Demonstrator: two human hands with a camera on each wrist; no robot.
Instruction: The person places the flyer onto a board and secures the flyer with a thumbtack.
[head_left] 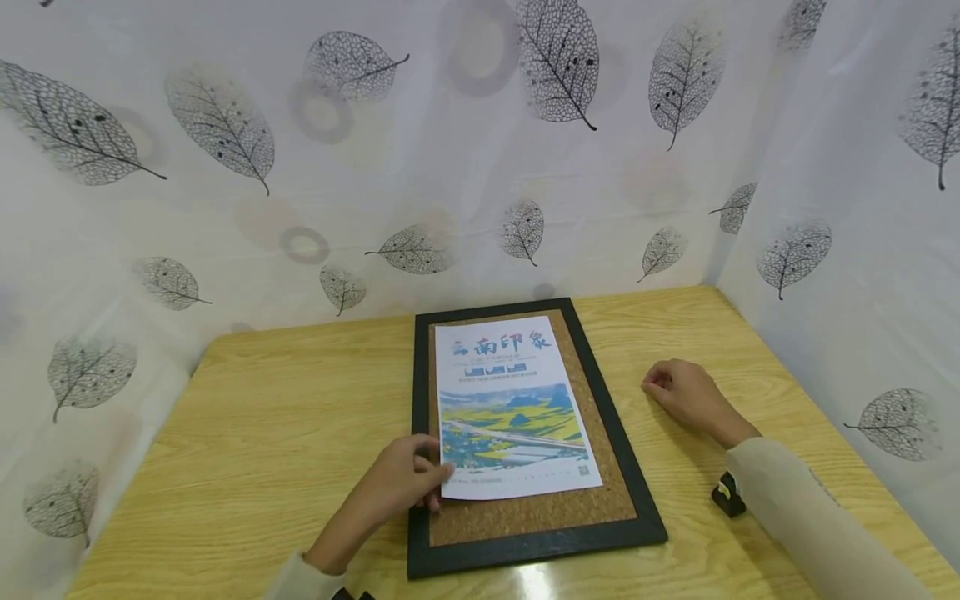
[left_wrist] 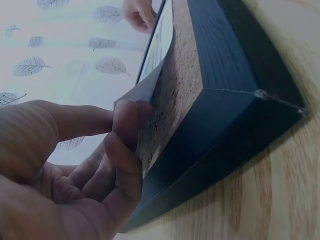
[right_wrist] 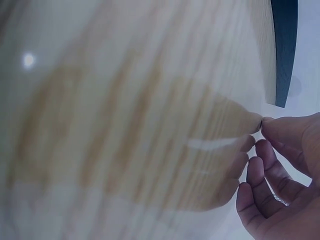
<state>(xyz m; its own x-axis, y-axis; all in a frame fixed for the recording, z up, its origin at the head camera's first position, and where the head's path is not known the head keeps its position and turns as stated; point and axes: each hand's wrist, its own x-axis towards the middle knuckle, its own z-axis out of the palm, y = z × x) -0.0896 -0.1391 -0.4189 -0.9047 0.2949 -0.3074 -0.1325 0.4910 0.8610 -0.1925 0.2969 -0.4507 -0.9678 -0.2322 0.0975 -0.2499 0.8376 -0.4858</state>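
A printed paper poster [head_left: 510, 408] with a landscape and large Chinese characters lies on a black-framed cork board [head_left: 540, 508]. My left hand [head_left: 408, 475] pinches the poster's lower left edge between thumb and forefinger. In the left wrist view that corner of the paper [left_wrist: 145, 90] is lifted off the cork, with the left hand [left_wrist: 95, 165] beside the frame's corner. To the right of the board, my right hand [head_left: 686, 396] rests on the table with loosely curled fingers. Nothing shows in its grasp; in the right wrist view a fingertip of the right hand [right_wrist: 285, 175] touches the tabletop.
The board lies on a wood-grain table [head_left: 285, 417]. A white curtain [head_left: 450, 183] printed with dark leaves encloses its back and sides. Black wrist straps show at both sleeves, one strap [head_left: 727, 496] at the right sleeve. The glossy tabletop reflects the right hand.
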